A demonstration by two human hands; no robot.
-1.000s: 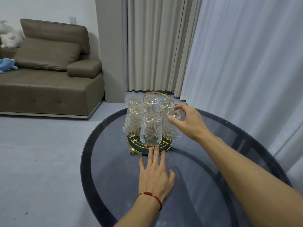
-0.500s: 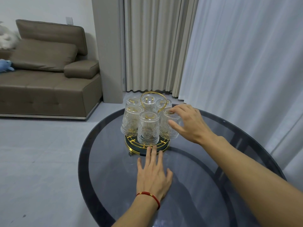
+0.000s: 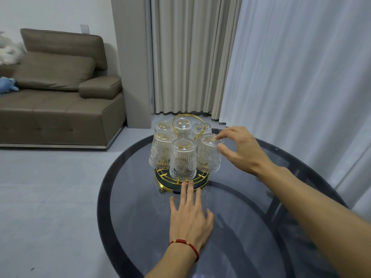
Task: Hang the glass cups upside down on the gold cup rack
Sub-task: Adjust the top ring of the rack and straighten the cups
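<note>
The gold cup rack (image 3: 163,176) stands on a round dark glass table (image 3: 128,189), its loop handle rising in the middle. Several ribbed glass cups hang upside down on it, one at the front (image 3: 182,160). My right hand (image 3: 240,149) is beside the front-right cup (image 3: 207,157), fingers spread, with index and thumb tips just at the cup's upturned bottom edge. My left hand (image 3: 189,219), with a red cord on its wrist, lies flat on the table. Its fingertips touch the rack's round base.
A brown sofa (image 3: 60,109) with a blue soft toy (image 3: 8,85) stands at the far left across grey floor. Beige curtains (image 3: 186,57) and sheer white curtains (image 3: 301,77) hang behind and right of the table. The table's leg frame shows through the glass.
My right hand has loosened from the front-right cup and drawn slightly right, fingers now spread. The cup stays hanging on the rack. My left hand has not moved.
</note>
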